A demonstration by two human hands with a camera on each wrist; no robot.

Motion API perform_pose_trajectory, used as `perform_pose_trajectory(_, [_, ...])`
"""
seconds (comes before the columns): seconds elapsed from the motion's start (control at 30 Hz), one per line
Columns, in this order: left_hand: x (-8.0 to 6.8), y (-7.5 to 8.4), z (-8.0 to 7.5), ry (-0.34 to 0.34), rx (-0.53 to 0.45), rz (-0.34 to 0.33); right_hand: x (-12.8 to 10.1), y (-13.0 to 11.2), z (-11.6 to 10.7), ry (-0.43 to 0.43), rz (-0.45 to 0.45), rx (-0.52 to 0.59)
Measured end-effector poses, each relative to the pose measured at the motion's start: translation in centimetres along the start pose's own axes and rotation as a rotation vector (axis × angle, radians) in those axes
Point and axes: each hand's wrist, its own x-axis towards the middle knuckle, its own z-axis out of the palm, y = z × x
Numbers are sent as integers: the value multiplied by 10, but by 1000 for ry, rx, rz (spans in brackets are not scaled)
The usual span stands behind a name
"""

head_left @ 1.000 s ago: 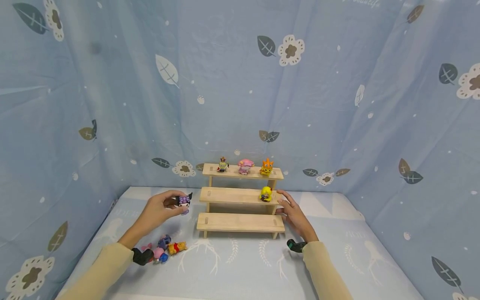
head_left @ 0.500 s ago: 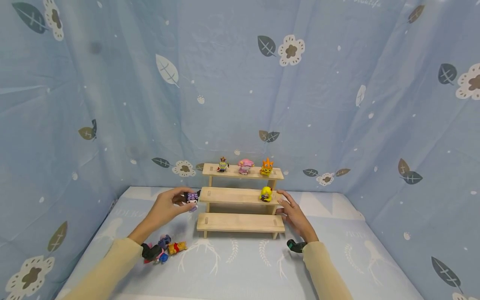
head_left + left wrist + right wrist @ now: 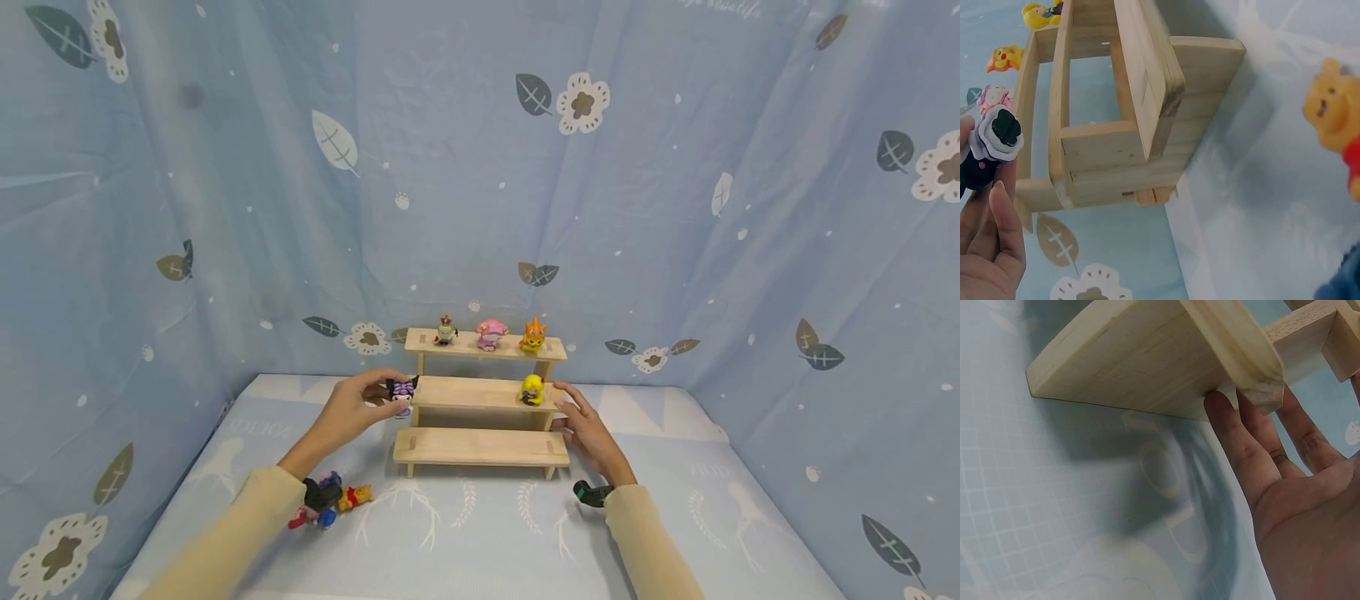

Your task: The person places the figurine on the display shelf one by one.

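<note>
Against blue cloth (image 3: 450, 183), the held figurine (image 3: 402, 392) has neared the shelf (image 3: 468, 392).

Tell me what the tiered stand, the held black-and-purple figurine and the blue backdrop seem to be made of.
Tiered stand: pale wood, apparently unpainted, with visible grain lines. Black-and-purple figurine: probably molded plastic or vinyl, judging by its smooth, rounded forms. Blue backdrop: likely thin, matte printed fabric, given its soft hanging folds.
</note>
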Motion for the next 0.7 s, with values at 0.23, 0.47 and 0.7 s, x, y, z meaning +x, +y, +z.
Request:
perform_pose_trajectory(0.23, [10,-1,12,-9,-49,16,1,0,-1,5,8,7])
perform_pose_trajectory(0.47, [22,0,27,-22,-78,27,2,1,-1,-4,4,22])
perform_pose_trajectory(0.7, [33,3,40,-25,-103,26,1,0,0,2,14,23])
